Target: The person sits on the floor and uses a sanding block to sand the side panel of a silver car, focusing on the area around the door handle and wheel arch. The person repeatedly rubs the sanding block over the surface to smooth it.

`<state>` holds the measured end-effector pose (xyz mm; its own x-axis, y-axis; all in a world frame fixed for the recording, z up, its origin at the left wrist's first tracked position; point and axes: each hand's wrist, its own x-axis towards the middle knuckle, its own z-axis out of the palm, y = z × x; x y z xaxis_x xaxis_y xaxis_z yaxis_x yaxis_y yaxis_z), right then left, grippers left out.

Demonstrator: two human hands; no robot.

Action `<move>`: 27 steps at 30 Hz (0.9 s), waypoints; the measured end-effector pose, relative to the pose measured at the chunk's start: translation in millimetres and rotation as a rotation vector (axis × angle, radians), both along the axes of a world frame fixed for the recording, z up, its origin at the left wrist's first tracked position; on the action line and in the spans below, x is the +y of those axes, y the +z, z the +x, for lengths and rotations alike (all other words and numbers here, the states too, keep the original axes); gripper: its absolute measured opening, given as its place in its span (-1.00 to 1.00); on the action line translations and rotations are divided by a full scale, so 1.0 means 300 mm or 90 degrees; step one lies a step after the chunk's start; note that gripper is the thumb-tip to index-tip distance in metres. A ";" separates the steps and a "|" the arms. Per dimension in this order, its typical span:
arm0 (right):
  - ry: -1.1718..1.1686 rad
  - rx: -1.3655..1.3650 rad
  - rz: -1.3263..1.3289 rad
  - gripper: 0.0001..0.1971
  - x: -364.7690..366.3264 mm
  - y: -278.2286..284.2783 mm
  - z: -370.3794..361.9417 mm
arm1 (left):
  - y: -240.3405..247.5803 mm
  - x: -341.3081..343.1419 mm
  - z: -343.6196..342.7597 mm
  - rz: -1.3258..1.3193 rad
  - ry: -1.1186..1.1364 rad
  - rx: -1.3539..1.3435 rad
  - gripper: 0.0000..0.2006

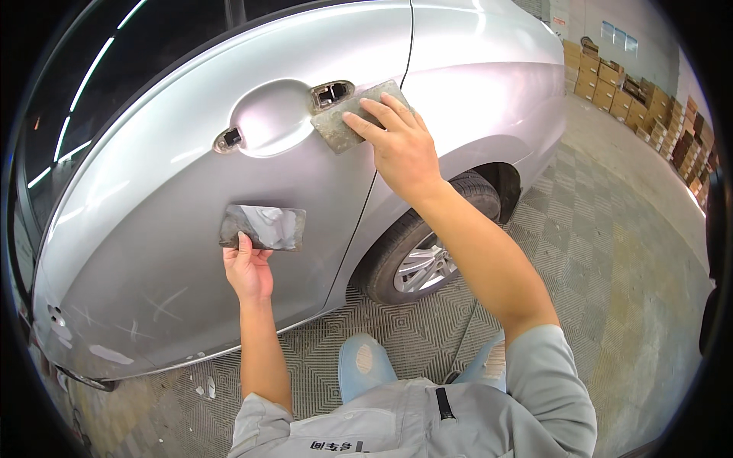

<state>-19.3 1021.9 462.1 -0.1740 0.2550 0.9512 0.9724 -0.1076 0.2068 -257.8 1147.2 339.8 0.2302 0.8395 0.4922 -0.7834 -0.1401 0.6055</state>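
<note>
My left hand (pixel 248 269) pinches the lower edge of a dark rectangular putty spreader (pixel 231 227), thumb on top. A smear of light grey putty (pixel 273 221) lies on its upper face. My right hand (pixel 406 149) holds a second flat grey putty spreader (pixel 334 128), fingers spread over it and the thumb side hidden. That spreader lies against or very close to the silver car door (pixel 305 183), beside the right handle opening (pixel 332 93), and covers part of the door's rear seam. A rounded handle recess (pixel 275 118) and a smaller opening (pixel 227 140) are to its left.
The rear wheel (pixel 420 259) stands below my right forearm. Low on the door are white scratch marks (pixel 164 307) and a pale patch (pixel 111 355). Patterned floor tiles (pixel 573 221) surround my legs. Stacked cardboard boxes (pixel 611 88) line the far right wall.
</note>
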 end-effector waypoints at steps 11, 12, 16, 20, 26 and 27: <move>-0.013 0.049 -0.028 -0.60 -0.003 -0.018 -0.009 | 0.001 -0.006 0.007 0.019 0.007 0.020 -0.87; -0.010 0.066 -0.040 -0.60 -0.006 -0.025 -0.012 | -0.001 -0.004 0.006 0.021 -0.002 0.019 -0.87; -0.005 0.094 -0.064 -0.61 -0.019 -0.061 -0.023 | -0.009 0.005 0.003 0.023 -0.006 0.019 -0.87; -0.008 0.107 -0.090 -0.61 -0.039 -0.100 -0.031 | -0.014 0.008 0.004 0.033 -0.006 0.015 -0.86; -0.025 0.109 -0.080 -0.59 -0.070 -0.115 -0.062 | -0.003 -0.003 0.010 0.022 -0.028 0.003 -0.83; -0.016 0.130 -0.098 -0.60 -0.081 -0.112 -0.066 | 0.001 -0.009 0.014 0.007 -0.040 0.001 -0.82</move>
